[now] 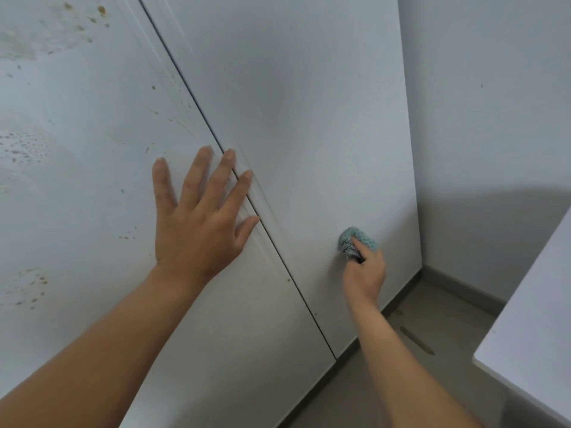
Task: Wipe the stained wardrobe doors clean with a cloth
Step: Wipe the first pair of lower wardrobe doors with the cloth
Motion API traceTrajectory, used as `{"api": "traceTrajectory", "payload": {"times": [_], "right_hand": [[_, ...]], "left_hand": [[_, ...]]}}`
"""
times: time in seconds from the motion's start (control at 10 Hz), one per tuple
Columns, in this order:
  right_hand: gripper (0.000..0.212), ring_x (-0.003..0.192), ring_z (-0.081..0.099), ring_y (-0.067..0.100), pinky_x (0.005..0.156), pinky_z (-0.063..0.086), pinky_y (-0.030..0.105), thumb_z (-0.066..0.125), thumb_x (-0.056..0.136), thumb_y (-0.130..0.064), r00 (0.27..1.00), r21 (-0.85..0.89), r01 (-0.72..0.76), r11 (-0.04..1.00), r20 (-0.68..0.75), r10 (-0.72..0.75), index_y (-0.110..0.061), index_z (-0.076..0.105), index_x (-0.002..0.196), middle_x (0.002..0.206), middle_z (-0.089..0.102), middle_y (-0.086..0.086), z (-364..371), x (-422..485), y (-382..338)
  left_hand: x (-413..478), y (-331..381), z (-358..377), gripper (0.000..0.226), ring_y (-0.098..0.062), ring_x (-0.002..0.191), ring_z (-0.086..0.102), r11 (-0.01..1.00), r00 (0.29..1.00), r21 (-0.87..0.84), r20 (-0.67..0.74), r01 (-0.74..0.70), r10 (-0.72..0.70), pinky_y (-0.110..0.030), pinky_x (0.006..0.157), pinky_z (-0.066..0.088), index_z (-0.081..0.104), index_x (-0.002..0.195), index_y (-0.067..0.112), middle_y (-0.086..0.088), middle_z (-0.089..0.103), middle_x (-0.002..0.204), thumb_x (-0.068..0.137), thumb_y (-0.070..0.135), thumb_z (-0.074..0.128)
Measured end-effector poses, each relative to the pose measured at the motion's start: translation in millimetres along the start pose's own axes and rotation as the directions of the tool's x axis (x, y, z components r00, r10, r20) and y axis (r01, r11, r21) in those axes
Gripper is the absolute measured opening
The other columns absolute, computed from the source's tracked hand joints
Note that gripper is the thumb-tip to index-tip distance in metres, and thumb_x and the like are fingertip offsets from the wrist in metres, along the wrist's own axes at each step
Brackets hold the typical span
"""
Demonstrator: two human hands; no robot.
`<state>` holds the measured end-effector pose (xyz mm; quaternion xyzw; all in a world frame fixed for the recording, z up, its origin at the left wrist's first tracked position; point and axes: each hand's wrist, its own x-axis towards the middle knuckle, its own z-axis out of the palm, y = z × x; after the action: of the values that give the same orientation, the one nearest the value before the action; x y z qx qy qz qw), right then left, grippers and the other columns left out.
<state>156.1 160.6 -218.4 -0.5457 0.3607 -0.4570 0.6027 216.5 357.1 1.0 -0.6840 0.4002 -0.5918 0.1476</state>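
While the left hand [197, 217] lies flat, fingers straight and spread across the seam [191, 97] between the two doors, the right hand [366, 274] is down low on the right door [309, 118] — fingers curled tight round a bunched teal cloth [360, 240], pressing it onto the panel. That cloth looks soft and light, easy to squash, so a full-fist hold on the wad seems the way to bear down without it slipping loose. The right door looks clean from here; the left door [77, 196] is another story — brown spots [31, 285] low down, more spatter [99, 10] up top. I'd judge most of the scrubbing lies over there.
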Motion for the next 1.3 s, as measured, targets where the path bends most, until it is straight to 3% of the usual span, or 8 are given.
{"api": "traceTrajectory", "payload": {"times": [0.2,0.3,0.4,0.5,0.6,0.9,1.2,1.3], "right_hand": [[0.055,0.093,0.059,0.016,0.091,0.045,0.013,0.055,0.075,0.019,0.999,0.074,0.019,0.997,0.040,-0.022,-0.014,0.077,0.113,0.099,0.053,-0.006,31.6,-89.9,4.5],[0.051,0.091,0.062,0.001,0.086,0.044,0.004,0.052,0.072,0.023,0.999,0.211,0.020,0.977,-0.031,-0.014,-0.008,0.077,0.104,0.101,0.063,0.002,16.7,-59.7,-3.5],[0.044,0.097,0.063,0.007,0.093,0.049,0.013,0.053,0.083,0.016,0.940,0.332,-0.077,0.940,-0.291,0.180,-0.007,0.073,0.115,0.113,0.065,0.004,12.4,5.4,-7.1],[0.032,0.097,0.059,0.014,0.094,0.047,0.019,0.052,0.090,0.011,0.872,0.394,0.004,0.919,-0.451,0.189,-0.001,0.069,0.114,0.114,0.060,0.011,11.0,99.2,-20.6],[0.047,0.105,0.058,0.010,0.098,0.041,0.008,0.044,0.085,0.013,0.874,0.243,0.096,0.965,-0.485,0.035,-0.004,0.068,0.121,0.115,0.059,0.005,-4.2,174.0,-28.2],[0.059,0.118,0.061,0.014,0.100,0.046,0.013,0.043,0.080,0.013,0.948,0.265,-0.105,0.958,-0.263,0.177,-0.012,0.068,0.127,0.129,0.064,0.006,-17.5,198.9,35.7],[0.057,0.120,0.050,0.007,0.100,0.032,-0.001,0.043,0.089,0.018,0.983,0.132,0.092,0.987,-0.168,-0.069,-0.016,0.068,0.127,0.127,0.050,-0.004,0.4,102.2,16.8],[0.062,0.129,0.054,0.023,0.113,0.042,0.027,0.044,0.085,0.020,0.986,0.107,0.081,0.991,-0.152,-0.065,-0.022,0.066,0.123,0.132,0.055,0.005,-16.9,138.9,12.7]], "left_hand": [[0.4,-1.6,-2.4,0.060,-0.036,0.154,0.032,1.000,1.000,-0.008,0.004,0.005,-0.005,-0.075,0.119,0.014,0.058,0.146,0.020,-0.008,0.043,0.163,0.099,0.058,0.058],[0.1,0.4,-1.5,0.059,-0.036,0.156,0.029,0.999,1.000,-0.033,0.004,0.017,-0.017,-0.074,0.120,0.010,0.058,0.146,0.020,-0.009,0.041,0.164,0.100,0.057,0.056],[-0.7,-0.1,-1.1,0.059,-0.035,0.157,0.026,0.998,1.000,-0.062,0.023,0.021,-0.019,-0.073,0.121,0.006,0.056,0.147,0.021,-0.009,0.039,0.165,0.100,0.056,0.057],[-1.8,0.4,-2.8,0.059,-0.034,0.157,0.025,0.996,0.999,-0.087,0.023,0.026,-0.025,-0.071,0.122,0.002,0.056,0.148,0.021,-0.008,0.038,0.165,0.099,0.053,0.059],[-2.6,1.0,-3.0,0.057,-0.035,0.157,0.025,0.994,1.000,-0.107,0.016,0.005,-0.003,-0.072,0.122,0.006,0.057,0.148,0.020,-0.010,0.039,0.165,0.099,0.049,0.060],[-3.1,-2.0,-2.2,0.056,-0.035,0.157,0.025,0.995,0.999,-0.103,0.038,-0.014,0.018,-0.070,0.123,0.008,0.055,0.150,0.020,-0.010,0.038,0.166,0.100,0.046,0.055],[-3.8,0.9,-0.8,0.055,-0.035,0.156,0.028,0.997,1.000,-0.071,0.003,0.015,-0.015,-0.066,0.124,0.003,0.058,0.148,0.020,-0.009,0.041,0.164,0.101,0.049,0.055],[-3.5,1.6,-3.1,0.056,-0.036,0.156,0.029,0.998,1.000,-0.070,0.025,0.009,-0.007,-0.070,0.122,0.010,0.058,0.147,0.019,-0.010,0.042,0.164,0.100,0.049,0.056]]}}
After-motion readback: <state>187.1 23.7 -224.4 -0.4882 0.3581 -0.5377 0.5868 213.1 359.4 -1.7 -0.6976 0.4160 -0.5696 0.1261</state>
